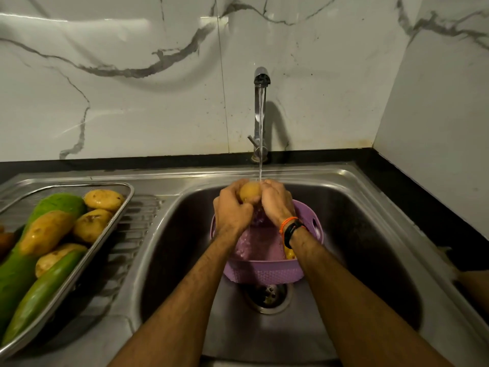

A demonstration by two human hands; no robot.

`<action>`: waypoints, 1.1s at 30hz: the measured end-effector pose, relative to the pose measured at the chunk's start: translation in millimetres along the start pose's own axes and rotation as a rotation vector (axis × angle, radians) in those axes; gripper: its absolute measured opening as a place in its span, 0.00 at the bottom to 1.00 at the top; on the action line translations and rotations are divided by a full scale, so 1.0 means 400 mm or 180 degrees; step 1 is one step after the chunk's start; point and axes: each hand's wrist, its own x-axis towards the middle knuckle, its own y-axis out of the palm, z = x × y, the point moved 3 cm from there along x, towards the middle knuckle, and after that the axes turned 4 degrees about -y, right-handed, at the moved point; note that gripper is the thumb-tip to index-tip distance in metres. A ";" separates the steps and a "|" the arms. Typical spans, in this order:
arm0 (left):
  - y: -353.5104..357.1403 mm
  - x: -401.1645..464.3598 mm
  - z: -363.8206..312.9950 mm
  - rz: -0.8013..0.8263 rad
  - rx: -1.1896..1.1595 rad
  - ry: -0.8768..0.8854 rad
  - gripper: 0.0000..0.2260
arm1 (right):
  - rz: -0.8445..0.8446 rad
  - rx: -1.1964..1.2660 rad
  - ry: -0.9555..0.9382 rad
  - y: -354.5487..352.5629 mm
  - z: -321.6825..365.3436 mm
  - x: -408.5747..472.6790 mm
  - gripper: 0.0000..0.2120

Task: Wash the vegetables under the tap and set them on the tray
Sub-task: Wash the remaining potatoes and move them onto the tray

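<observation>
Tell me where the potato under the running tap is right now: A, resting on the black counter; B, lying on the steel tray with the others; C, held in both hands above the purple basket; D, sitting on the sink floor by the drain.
C: the left hand and right hand both grip the potato in the tap's stream, above the purple basket.

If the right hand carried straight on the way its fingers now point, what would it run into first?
The right hand grips the potato with fingers pointing away and slightly left. Past the potato it would probably meet the far wall of the sink, below the tap; depth is hard to judge here.
</observation>
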 end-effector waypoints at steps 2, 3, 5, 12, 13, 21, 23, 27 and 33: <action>0.007 -0.009 -0.005 0.0192 0.0181 0.0129 0.24 | -0.0004 -0.0030 -0.0021 0.006 0.001 0.004 0.17; 0.010 -0.012 -0.003 0.0243 0.0237 0.0150 0.24 | 0.0012 -0.0043 0.0000 0.012 0.001 0.007 0.18; 0.009 -0.012 -0.001 0.0144 0.0127 0.0043 0.23 | -0.0072 -0.0007 0.0023 0.020 -0.002 0.010 0.20; -0.002 0.001 0.007 -0.0012 -0.0454 -0.0277 0.21 | -0.0548 0.0304 0.0262 0.044 0.025 0.018 0.14; -0.006 0.001 0.010 0.0149 -0.0400 -0.0271 0.22 | -0.0433 0.0254 0.0369 0.038 0.016 0.022 0.14; 0.019 0.010 0.017 0.0221 -0.0763 -0.0498 0.21 | -0.0466 0.0444 0.0470 0.025 0.007 0.023 0.10; 0.013 0.010 0.021 0.0340 -0.0921 -0.0583 0.21 | -0.0222 0.0821 0.0615 0.029 -0.001 0.024 0.10; 0.023 0.010 0.013 -0.0025 -0.0792 -0.0456 0.18 | -0.0463 0.0404 0.0310 0.031 0.017 0.007 0.14; 0.021 0.019 0.038 0.0269 -0.1170 -0.0765 0.20 | -0.0051 0.1157 0.0773 0.032 0.001 0.017 0.08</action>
